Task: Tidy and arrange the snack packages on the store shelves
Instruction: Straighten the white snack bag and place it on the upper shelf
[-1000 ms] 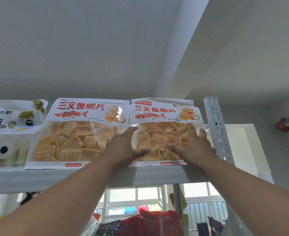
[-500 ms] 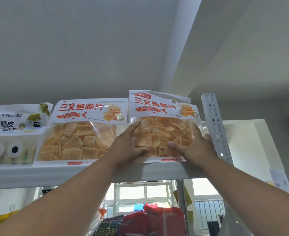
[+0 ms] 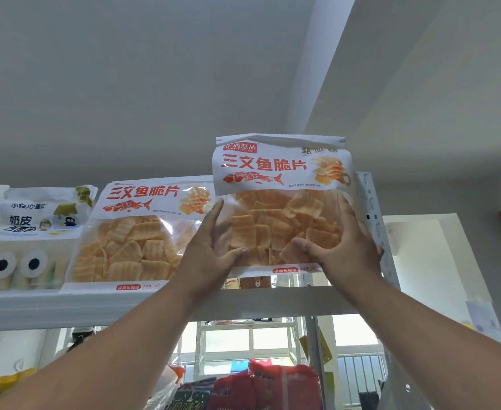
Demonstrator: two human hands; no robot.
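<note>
Both hands make the grip: the left hand (image 3: 210, 255) and the right hand (image 3: 343, 250) clasp the lower half of a bag of salmon crisps (image 3: 281, 202), one on each side edge, fingers running up the sides and thumbs curled across the clear front film. Held upright between them, the bag is a flat, soft pouch with a white printed top band bearing red characters and a red fish, and a see-through lower window full of pale orange, ridged, roughly square crisps. Its bottom seam hangs just above the front lip of the top shelf (image 3: 125, 306), a pale metal ledge; half a second ago that seam rested on the shelf and the top band stood level with its neighbour, while now the bag stands clearly higher.

Just left of the grip, a second bag of salmon crisps (image 3: 137, 235) of the same make leans back on the shelf, its right edge partly hidden by the left hand. Farther left sits a white pouch of roll cakes (image 3: 27, 232) with dark-centred rolls showing in its window. Just right of the grip rises a perforated grey upright post (image 3: 373, 220).

Below the grip, under the shelf, lie crinkled red snack packs (image 3: 272, 386). Beyond them stand a bare white rack and a bright window. Above everything spreads a plain white ceiling with a beam (image 3: 311, 69).
</note>
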